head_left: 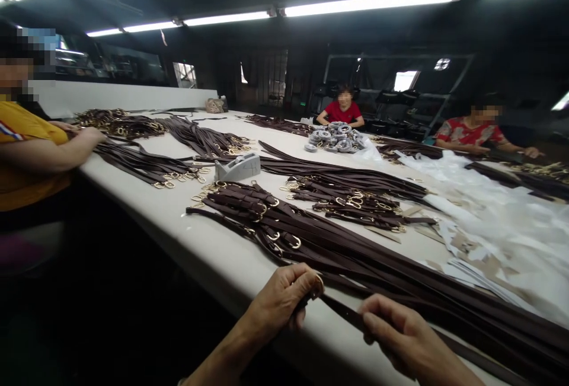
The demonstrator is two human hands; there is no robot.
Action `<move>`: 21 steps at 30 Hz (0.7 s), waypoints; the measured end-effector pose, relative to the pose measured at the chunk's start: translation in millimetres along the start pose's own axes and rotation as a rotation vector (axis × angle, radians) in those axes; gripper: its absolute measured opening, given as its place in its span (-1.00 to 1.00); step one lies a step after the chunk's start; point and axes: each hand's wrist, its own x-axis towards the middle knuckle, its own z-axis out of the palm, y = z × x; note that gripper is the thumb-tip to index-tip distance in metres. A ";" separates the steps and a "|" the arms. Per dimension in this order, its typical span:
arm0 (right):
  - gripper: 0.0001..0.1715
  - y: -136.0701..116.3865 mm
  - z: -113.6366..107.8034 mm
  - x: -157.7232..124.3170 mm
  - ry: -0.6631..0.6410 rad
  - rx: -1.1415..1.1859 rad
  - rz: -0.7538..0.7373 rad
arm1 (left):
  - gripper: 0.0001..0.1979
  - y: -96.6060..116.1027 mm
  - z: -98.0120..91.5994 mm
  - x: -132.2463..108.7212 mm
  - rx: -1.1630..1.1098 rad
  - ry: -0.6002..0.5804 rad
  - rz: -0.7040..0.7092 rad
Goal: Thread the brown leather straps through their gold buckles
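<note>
My left hand [288,294] is closed around the buckle end of a dark brown leather strap [342,309], and a gold-coloured metal piece shows at its fingertips. To the right, my right hand [395,329] pinches the same strap, which is drawn out between both hands over the table's near edge. Just beyond them lies a thick bundle of brown straps [355,243] with gold buckles [293,242] at its left end. The strap's far end is hidden beyond my right hand.
A grey tape dispenser [237,168] stands among more strap piles [204,136] on the long pale table [169,208]. Grey rings [338,137] are heaped at the back. White plastic sheeting [498,214] covers the right side. Co-workers sit at left, far side and right.
</note>
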 end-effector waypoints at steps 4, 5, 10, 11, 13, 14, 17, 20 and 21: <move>-0.48 -16.6 21.8 10.8 -0.055 -0.066 -0.025 | -0.57 -0.9 10.5 1.9 -0.006 -0.028 0.021; -0.50 -20.5 25.5 14.3 -0.060 -0.081 -0.043 | -0.59 -0.7 10.3 1.9 -0.001 -0.046 0.023; -0.50 -23.5 13.7 18.4 0.033 -0.009 -0.045 | -0.32 0.3 -12.4 -2.9 -0.001 -0.018 0.091; -0.45 -21.8 8.9 16.2 0.061 0.029 -0.016 | -0.30 0.4 -18.5 -4.3 0.007 0.010 0.112; -0.30 -18.7 4.0 10.4 0.073 0.105 0.043 | -0.35 0.6 -27.6 -6.4 0.047 0.047 0.138; -0.24 -17.6 5.1 7.3 0.052 0.129 0.070 | -0.39 0.9 -29.9 -7.3 0.074 0.050 0.141; -0.18 -16.7 21.6 1.4 -0.056 0.154 0.099 | -0.44 3.7 -28.2 -10.1 0.143 0.026 0.133; -0.18 -17.2 43.5 4.1 -0.113 0.184 0.090 | -0.41 9.2 -19.7 -15.6 0.146 -0.014 0.124; -0.19 -17.0 48.9 6.7 -0.105 0.214 0.077 | -0.40 10.9 -16.8 -17.9 0.152 -0.019 0.119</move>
